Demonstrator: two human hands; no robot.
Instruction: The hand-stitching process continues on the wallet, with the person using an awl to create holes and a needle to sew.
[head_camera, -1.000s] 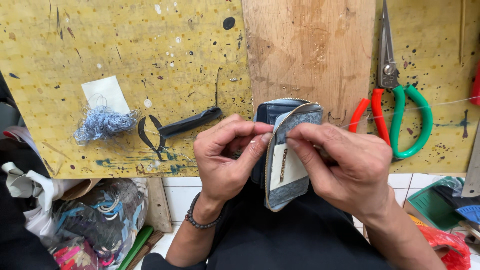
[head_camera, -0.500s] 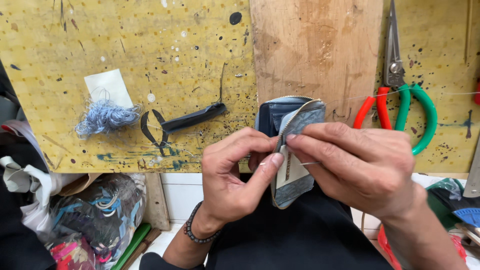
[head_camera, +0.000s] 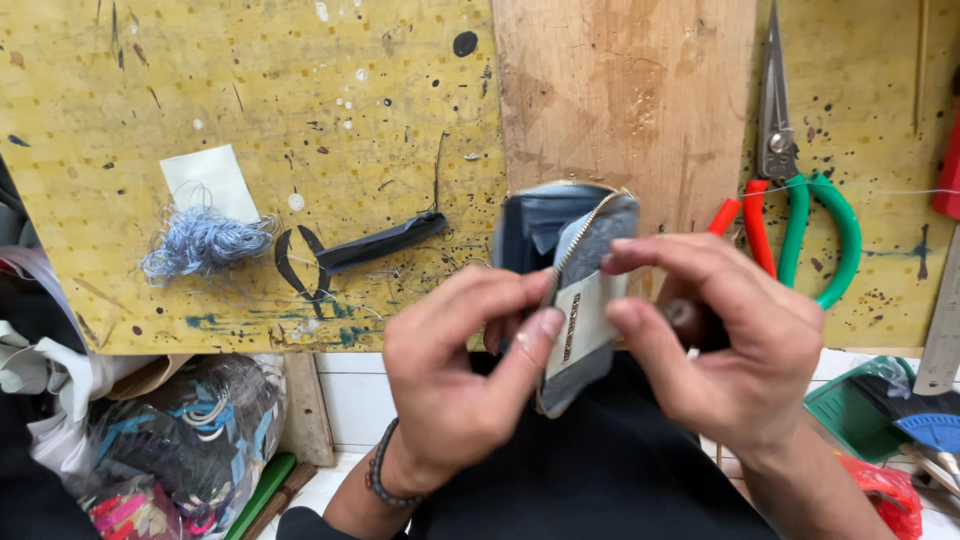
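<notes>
Both hands are gripping a small grey zippered pouch (head_camera: 580, 300) in front of the near edge of the yellow tabletop (head_camera: 250, 90) — the left hand (head_camera: 455, 385) is pinching its left edge with thumb and fingers, while the right hand (head_camera: 725, 345) is pinching its right side. On the tabletop a black thread snipper (head_camera: 350, 250) is lying beside a tangle of blue thread (head_camera: 200, 242), and red- and green-handled scissors (head_camera: 785, 190) are resting to the right — next to a bare wooden board (head_camera: 620, 90).
</notes>
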